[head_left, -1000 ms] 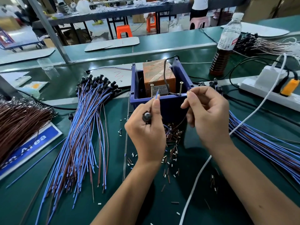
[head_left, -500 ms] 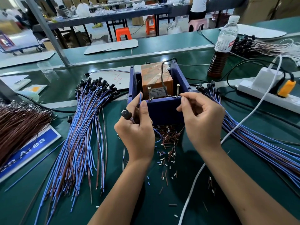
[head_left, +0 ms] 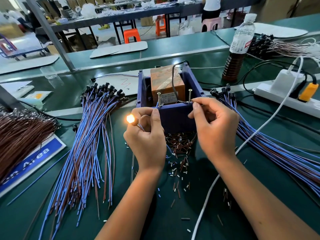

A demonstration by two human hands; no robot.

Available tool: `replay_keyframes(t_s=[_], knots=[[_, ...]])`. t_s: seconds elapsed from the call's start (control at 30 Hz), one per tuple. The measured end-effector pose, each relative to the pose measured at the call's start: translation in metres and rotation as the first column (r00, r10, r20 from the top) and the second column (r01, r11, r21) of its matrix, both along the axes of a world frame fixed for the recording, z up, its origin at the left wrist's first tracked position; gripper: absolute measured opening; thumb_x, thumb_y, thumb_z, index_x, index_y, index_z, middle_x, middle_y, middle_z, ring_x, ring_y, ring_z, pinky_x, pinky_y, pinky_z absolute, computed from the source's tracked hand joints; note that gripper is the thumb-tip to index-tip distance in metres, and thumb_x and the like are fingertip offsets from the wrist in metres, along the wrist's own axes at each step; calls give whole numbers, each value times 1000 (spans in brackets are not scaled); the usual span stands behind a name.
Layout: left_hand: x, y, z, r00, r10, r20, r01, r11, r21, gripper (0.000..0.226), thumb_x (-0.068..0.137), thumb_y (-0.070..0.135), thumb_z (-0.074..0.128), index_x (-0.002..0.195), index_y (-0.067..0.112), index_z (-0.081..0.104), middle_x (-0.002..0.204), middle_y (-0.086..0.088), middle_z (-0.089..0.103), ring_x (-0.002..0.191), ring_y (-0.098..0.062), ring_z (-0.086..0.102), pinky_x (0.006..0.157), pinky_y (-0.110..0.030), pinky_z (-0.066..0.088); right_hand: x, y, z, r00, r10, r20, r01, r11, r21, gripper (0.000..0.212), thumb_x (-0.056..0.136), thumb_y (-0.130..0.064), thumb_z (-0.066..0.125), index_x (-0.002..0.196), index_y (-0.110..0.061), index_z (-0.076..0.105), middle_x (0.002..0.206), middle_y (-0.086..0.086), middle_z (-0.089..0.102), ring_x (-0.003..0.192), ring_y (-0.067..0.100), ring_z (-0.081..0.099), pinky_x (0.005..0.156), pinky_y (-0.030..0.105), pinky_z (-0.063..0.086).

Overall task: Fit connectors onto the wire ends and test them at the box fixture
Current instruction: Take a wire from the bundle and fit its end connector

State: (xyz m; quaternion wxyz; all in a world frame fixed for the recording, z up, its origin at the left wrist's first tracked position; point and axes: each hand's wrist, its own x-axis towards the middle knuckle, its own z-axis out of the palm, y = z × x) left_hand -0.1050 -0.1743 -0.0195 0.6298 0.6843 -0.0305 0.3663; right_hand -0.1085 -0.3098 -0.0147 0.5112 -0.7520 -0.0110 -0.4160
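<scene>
**Lamp lit at the fixture: test contact made**

At far left we note a brown wire bundle (head_left: 19, 134). Next to it a fan of blue wires (head_left: 90, 144) lies with its black heads away from us and its bare ends near, which we judge keeps the ends to hand.

The left hand (head_left: 147, 137) is closed, thumb and forefinger pinching a blue lead against the left screw (head_left: 158, 98) at the rim of the box (head_left: 174, 116). The lamp (head_left: 131, 119) sticks out from between the same hand's fingers and glows orange; we judge it is held clear of the box so the light can be read.

The right hand (head_left: 214, 125) is also closed, pinching the other lead at the right screw (head_left: 190, 96). Cut scraps (head_left: 180, 144) lie heaped below the box.

To the right, more blue wires (head_left: 270, 144) trail off, perhaps the tested lot. Beyond stands a power strip (head_left: 284, 96).
</scene>
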Motion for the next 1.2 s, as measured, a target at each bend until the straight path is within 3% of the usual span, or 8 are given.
replay_keyframes(t_s=[0.4,0.5,0.57,0.67,0.8,0.9,1.0,1.2], knots=[[-4,-10,12,995,34,91,-29,998,-51,22,98,13,66,81,26,58,62,8,60,52,-16,54,51,-33,43,-4,-8,2,1000,27,-4,-27,998,55,12,101,-11,64,103,-10,76,75,-8,74,71,10,73,66,23,56],[-6,-46,27,967,-244,-78,239,968,-76,20,97,14,69,79,18,62,60,4,60,53,-12,53,52,-27,42,-9,-25,12,999,19,36,-23,993,120,10,101,-13,64,107,-13,72,75,-5,74,69,13,73,65,25,54],[-7,-78,39,782,-520,-344,472,854,-220,22,99,18,68,78,13,62,58,1,57,49,-11,49,50,-26,40,-15,-45,18,997,-34,62,25,988,152,12,100,-14,63,108,-16,71,77,0,74,69,15,72,65,32,55],[-3,-125,56,278,-804,-526,613,569,-548,34,106,32,57,79,12,55,48,3,46,30,-5,33,35,-13,25,-26,-85,24,984,-169,62,152,966,211,16,96,-10,62,105,-18,72,77,4,72,64,15,68,61,31,53],[0,-182,54,-259,-850,-459,596,234,-768,49,112,38,25,72,15,38,42,5,40,23,0,22,25,-12,13,-47,-133,32,943,-331,42,291,878,380,20,91,-12,58,103,-24,69,65,0,71,48,16,58,48,28,47],[-5,-221,42,-472,-799,-374,488,117,-865,44,111,25,16,72,15,34,43,3,42,22,-3,24,26,-16,18,-63,-160,35,923,-385,-6,349,830,435,26,89,-15,57,104,-34,68,68,5,73,42,15,50,48,25,41],[-4,-245,32,-459,-834,-308,354,146,-924,42,107,9,12,72,16,35,43,4,35,22,-6,23,28,-20,22,-75,-179,38,912,-407,-53,389,817,426,27,90,-15,57,100,-36,69,68,2,73,39,13,46,45,19,38],[28,-244,27,0,-933,-359,201,351,-914,43,103,4,10,68,17,31,39,5,28,22,-4,18,26,-15,12,-88,-210,43,835,-489,-251,544,803,244,17,81,-35,60,90,-41,73,86,-14,71,48,6,61,54,28,52]])
